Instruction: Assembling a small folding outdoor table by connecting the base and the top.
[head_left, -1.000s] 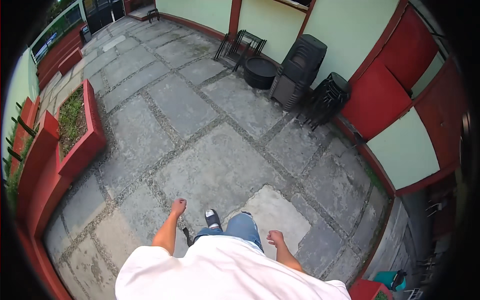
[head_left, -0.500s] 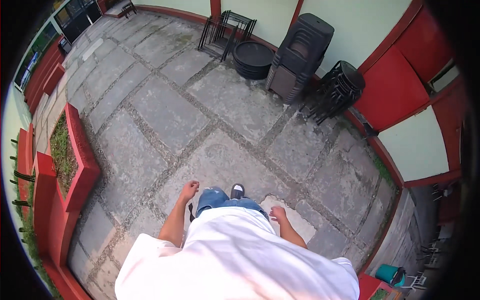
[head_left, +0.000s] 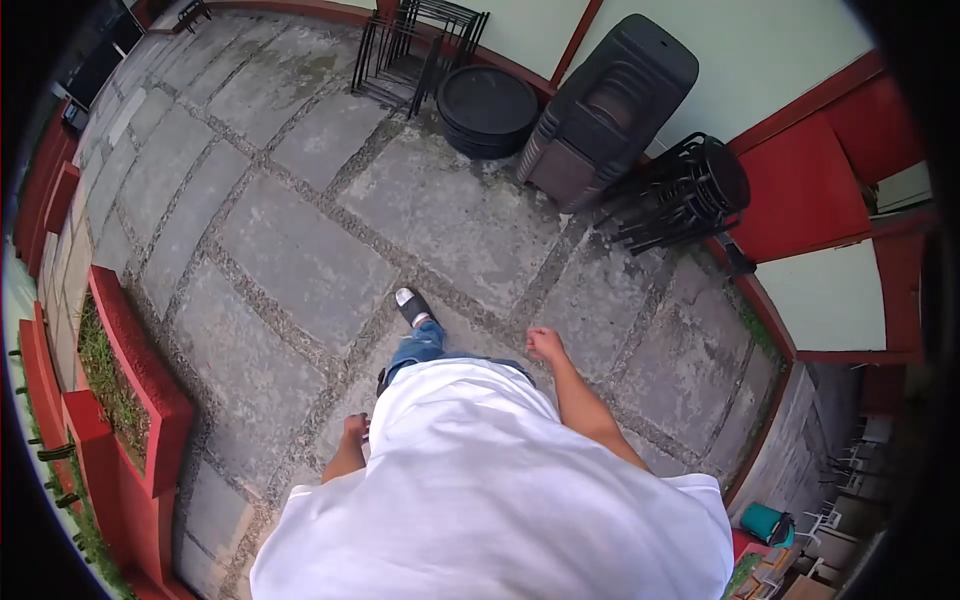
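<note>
My left hand hangs low beside my hip, partly seen past the white shirt. Its fingers are loosely bent, with nothing visible in them. Held farther forward, my right hand is over the paving, its fingers slack and a little curled around no object. Neither hand touches anything. One shoe, dark with a white toe, is stretched out ahead below the blue jeans; the other foot is hidden under the shirt.
Grey stone slabs with gravel joints cover the ground. Along the wall stand black metal frames, round black tabletops, stacked dark chairs and stacked stools. A red-edged planter is at left, a teal bucket at lower right.
My right hand has swung forward and my left hand back toward my body. A foot has stepped out ahead. The stacked furniture appears nearer.
</note>
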